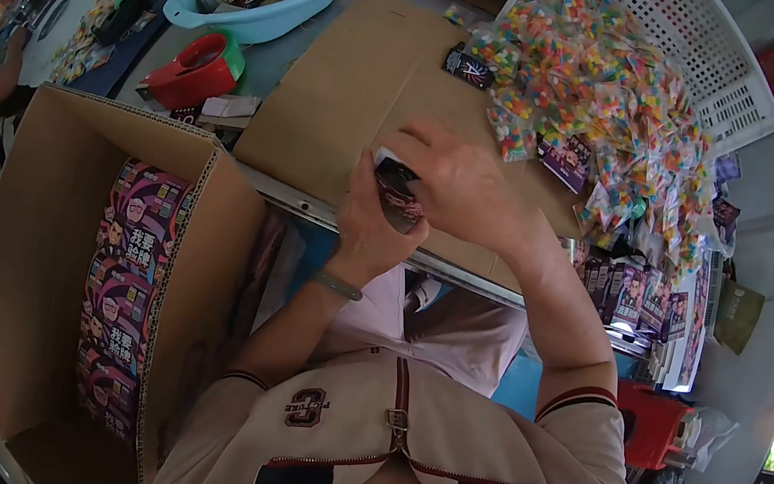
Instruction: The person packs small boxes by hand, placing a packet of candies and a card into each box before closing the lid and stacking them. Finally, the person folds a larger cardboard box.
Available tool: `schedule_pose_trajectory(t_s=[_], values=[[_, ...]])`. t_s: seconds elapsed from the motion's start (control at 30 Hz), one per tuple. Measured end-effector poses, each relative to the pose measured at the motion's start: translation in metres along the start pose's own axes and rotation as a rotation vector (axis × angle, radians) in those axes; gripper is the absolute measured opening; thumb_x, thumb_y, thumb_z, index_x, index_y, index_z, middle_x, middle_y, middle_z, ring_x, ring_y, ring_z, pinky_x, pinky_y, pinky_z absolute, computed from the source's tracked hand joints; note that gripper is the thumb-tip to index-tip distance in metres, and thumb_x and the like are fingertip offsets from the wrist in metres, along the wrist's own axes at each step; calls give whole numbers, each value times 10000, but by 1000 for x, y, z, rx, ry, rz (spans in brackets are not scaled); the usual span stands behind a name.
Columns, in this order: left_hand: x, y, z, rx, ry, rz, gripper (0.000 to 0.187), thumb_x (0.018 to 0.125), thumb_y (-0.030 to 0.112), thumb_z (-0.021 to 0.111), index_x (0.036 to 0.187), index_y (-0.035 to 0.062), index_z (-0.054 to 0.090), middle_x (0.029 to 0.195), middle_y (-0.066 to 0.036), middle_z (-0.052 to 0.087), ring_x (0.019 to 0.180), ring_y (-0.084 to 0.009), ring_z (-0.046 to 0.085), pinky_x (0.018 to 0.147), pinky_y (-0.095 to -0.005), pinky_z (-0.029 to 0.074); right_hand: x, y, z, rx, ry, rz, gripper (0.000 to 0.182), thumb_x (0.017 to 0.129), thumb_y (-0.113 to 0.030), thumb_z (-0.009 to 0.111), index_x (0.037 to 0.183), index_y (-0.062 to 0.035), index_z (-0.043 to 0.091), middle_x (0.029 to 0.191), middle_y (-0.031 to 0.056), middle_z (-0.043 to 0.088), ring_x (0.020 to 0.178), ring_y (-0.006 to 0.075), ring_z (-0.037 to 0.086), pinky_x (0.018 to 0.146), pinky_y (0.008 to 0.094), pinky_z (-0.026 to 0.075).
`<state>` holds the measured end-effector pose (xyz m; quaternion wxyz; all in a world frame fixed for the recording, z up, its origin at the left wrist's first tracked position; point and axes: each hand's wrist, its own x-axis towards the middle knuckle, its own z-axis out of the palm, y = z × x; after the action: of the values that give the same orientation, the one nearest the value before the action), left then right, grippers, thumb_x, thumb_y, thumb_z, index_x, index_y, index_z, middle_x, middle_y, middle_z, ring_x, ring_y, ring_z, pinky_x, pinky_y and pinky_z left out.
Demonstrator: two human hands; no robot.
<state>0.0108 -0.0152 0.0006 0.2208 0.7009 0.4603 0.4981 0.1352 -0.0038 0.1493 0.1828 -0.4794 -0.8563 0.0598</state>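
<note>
My left hand (371, 224) is wrapped round a small dark printed box (397, 201) and holds it tilted over the table's front edge. White shows at the box's upper end, perhaps a flap. At that end my right hand (462, 181) bends over the box with fingers curled, touching it. Whether those fingers also pinch something is hidden. Beneath both hands lies a flattened cardboard sheet (331, 81). A dark packet (468, 66) rests on the sheet's far right part, beside a heap of small clear bags of colourful pieces (613, 95).
An open carton (51, 189) with rows of purple printed boxes (129, 303) stands at my left. Beyond it are a red tape dispenser (184, 83) and a blue basin (291, 19). A white basket (726, 83) lies tipped at the back right. Purple boxes (636, 297) stand at right.
</note>
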Motion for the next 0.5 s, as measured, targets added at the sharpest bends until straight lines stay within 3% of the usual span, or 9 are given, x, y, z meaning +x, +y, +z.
schedule_pose_trajectory(t_s=[0.03,0.07,0.13,0.23,0.37,0.43,0.5], values=[[0,-1,0,-1,3,-7,1059,616,248,831,1411,-84,215,1263,-298,455,1091,-451,544,861,-481,498,-4,7,6,55,233,-33,332,696,-6,694,1020,-51,638,958,127,626,868,325,635,724,390,531],[0,0,-2,-1,18,17,1065,620,260,834,1414,-83,213,1267,-301,455,1093,-456,545,868,-480,497,-13,13,9,58,224,-35,332,696,-6,694,1020,-51,638,958,127,626,868,325,635,724,390,531],[1,0,-5,0,26,37,1071,624,272,838,1417,-81,211,1270,-304,455,1094,-460,546,875,-479,495,-38,18,16,119,356,251,317,700,-23,744,1003,-51,655,964,115,636,852,273,647,716,356,536],[3,-3,-5,-53,45,93,1022,655,279,850,1407,-57,244,1258,-288,480,1084,-444,557,861,-478,500,-63,10,48,195,526,325,304,695,-49,792,973,-44,669,991,110,648,837,250,649,719,330,533],[1,-24,-16,-78,60,418,703,771,186,788,1340,38,403,1172,-234,567,950,-384,626,762,-423,541,-77,16,76,322,655,399,299,692,-57,806,963,-45,679,1035,115,658,840,253,652,721,328,531],[6,-31,-26,-77,91,617,435,831,86,719,1233,87,551,1087,-185,624,834,-335,661,679,-357,552,-80,21,75,313,653,231,299,693,-46,809,965,-47,684,1042,118,664,839,241,649,713,314,528],[15,-33,-39,-112,32,593,376,836,69,707,1190,76,584,1068,-175,629,831,-324,658,674,-348,546,-83,25,61,252,591,154,282,703,-35,801,960,-47,686,1035,124,667,843,241,652,728,310,527]])
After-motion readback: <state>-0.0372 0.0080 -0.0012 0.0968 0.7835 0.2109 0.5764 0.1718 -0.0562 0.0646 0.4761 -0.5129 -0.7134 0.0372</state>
